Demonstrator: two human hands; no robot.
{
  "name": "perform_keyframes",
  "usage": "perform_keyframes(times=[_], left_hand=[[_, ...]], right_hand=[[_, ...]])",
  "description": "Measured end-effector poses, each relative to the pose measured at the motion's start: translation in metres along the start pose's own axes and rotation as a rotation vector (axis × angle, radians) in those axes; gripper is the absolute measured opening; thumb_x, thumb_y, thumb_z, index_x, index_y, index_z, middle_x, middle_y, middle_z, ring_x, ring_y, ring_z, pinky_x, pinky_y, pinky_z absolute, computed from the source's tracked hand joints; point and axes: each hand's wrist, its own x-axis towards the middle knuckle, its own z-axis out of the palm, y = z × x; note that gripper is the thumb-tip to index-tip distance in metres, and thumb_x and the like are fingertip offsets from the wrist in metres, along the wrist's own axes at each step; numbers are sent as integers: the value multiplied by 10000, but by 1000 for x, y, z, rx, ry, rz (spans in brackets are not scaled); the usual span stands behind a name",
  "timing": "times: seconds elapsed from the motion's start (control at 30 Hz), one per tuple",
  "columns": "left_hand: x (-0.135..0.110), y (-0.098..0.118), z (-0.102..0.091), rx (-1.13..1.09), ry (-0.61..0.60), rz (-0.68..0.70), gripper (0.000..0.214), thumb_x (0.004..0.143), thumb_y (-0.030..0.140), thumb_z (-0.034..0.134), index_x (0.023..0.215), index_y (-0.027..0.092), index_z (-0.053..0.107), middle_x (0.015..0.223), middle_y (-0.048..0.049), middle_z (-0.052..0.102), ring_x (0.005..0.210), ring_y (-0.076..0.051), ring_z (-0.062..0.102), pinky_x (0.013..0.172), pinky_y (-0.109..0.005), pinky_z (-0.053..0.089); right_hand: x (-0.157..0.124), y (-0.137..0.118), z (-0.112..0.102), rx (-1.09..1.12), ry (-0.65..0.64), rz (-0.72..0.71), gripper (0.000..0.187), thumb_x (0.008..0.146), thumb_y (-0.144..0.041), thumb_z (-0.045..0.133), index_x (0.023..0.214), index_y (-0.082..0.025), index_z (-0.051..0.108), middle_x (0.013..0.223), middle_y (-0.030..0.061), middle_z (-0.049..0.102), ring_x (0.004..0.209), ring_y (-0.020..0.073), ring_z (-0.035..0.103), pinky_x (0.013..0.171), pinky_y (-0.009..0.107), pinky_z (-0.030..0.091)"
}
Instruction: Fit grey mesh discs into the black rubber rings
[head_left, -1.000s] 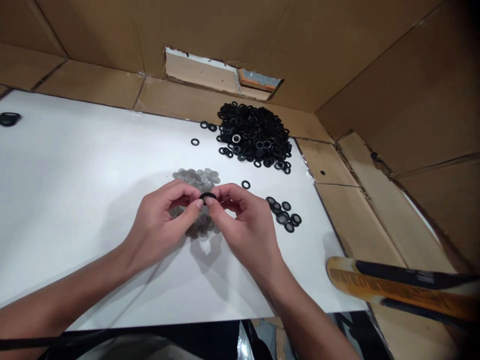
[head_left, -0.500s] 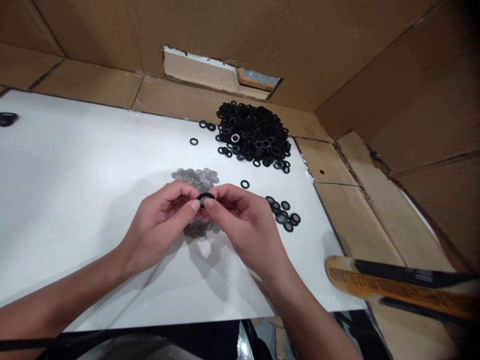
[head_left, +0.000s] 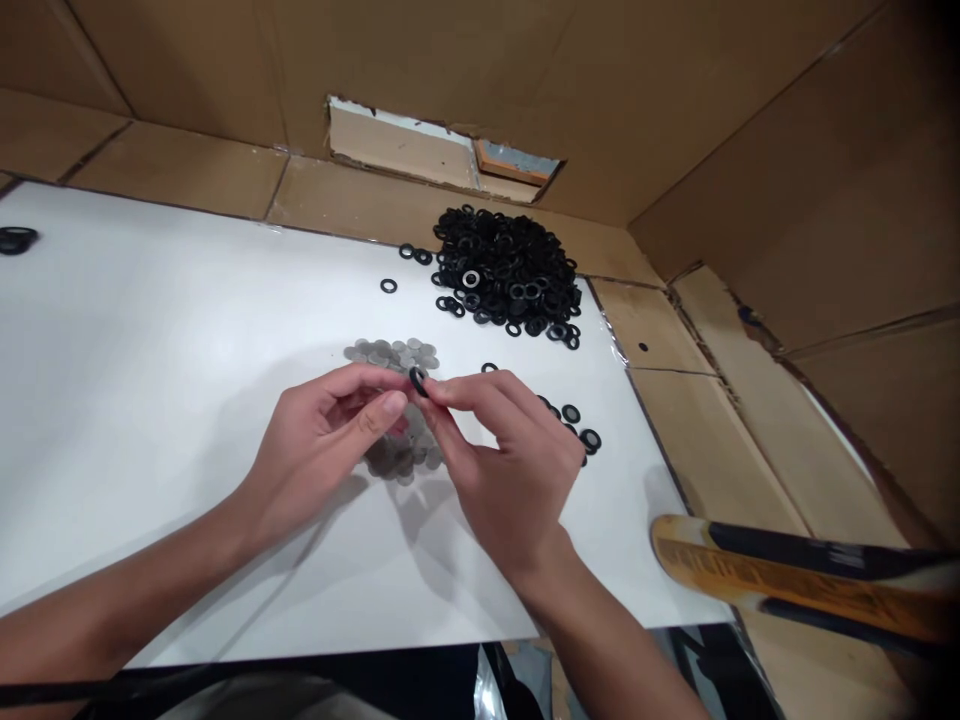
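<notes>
From the left edge of the frame, the white tabletop spreads in a broad stretch to the left hand; a narrower stretch runs right from the right hand to its slanting right edge. Its near edge crosses the bottom.

At centre, the left thumb stands apart from the held black ring; I cannot tell whether the left forefinger touches it. The right thumb and forefinger pinch that ring, tilted nearly on edge, above the gray discs.

Dark rounded pieces sit at upper left. A heap of black rings overlaps the far edge at upper centre, below an opening in the cardboard wall. Gray-centred rings lie right of the right hand, partly hidden by it. A yellow-and-black object juts in at lower right.
</notes>
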Motion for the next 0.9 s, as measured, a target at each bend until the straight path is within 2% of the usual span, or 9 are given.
perform_keyframes(times=[0.1, 0.17, 0.23, 0.3, 0.37, 0.43, 0.5, 0.63, 0.9], left_hand=[[0, 0, 2, -28, 0, -22, 178, 923, 404, 794, 1026, 259, 798, 887, -13, 801, 842, -183, 763, 739, -272, 634], [2, -1, 3, -25, 18, -28, 170, 915, 393, 803, 1011, 253, 795, 907, -13, 808, 847, -188, 771, 738, -275, 639], [3, -2, 3, -10, 52, -19, 171, 920, 398, 795, 977, 237, 790, 890, -14, 804, 820, -185, 769, 745, -283, 639], [3, -2, 2, 15, 79, -15, 184, 930, 413, 781, 936, 229, 783, 838, -8, 790, 780, -176, 755, 732, -278, 629], [3, -1, 1, 29, 80, -21, 188, 938, 416, 770, 909, 230, 778, 804, 0, 778, 760, -166, 745, 717, -265, 617], [2, 0, 1, 27, 57, -29, 161, 949, 385, 758, 906, 231, 775, 811, 1, 778, 769, -166, 748, 730, -266, 620], [2, 1, 3, 12, 40, -34, 123, 955, 331, 744, 898, 225, 773, 809, -2, 777, 765, -173, 754, 750, -286, 634], [3, 2, 5, -7, 16, -57, 99, 948, 274, 727, 872, 220, 762, 775, -1, 773, 759, -186, 769, 746, -302, 649], [4, -1, 4, 6, -8, -36, 105, 950, 274, 726, 867, 223, 765, 810, 3, 792, 770, -176, 770, 716, -272, 636]], right_hand=[[-1, 5, 4, -165, 0, -168, 190, 954, -124, 692, 837, -251, 772, 807, 47, 798, 703, 193, 736, 604, 316, 600], [-1, 6, 6, -180, -28, -203, 191, 964, -133, 680, 851, -249, 782, 836, 52, 809, 717, 194, 740, 611, 315, 608], [-1, 5, 5, -114, -56, -179, 173, 963, -138, 685, 870, -247, 782, 874, 50, 817, 757, 192, 749, 659, 320, 626], [0, 2, 3, 33, -86, -34, 123, 950, -148, 709, 897, -238, 772, 888, 40, 813, 789, 184, 752, 726, 324, 639], [3, 0, 0, 214, -128, 214, 58, 929, -175, 739, 940, -225, 765, 900, 30, 808, 793, 175, 755, 756, 320, 646], [7, -1, -3, 385, -208, 449, 47, 921, -229, 753, 964, -217, 767, 903, 28, 815, 778, 179, 768, 752, 322, 655], [10, -1, -4, 506, -289, 587, 65, 919, -270, 748, 938, -213, 772, 865, 27, 820, 750, 187, 777, 728, 324, 657], [13, -1, -2, 579, -341, 678, 82, 885, -280, 755, 862, -201, 758, 758, 13, 791, 704, 184, 767, 685, 304, 644], [10, -4, -1, 599, -373, 678, 96, 912, -252, 697, 829, -207, 680, 735, -13, 745, 690, 155, 747, 675, 261, 627]])
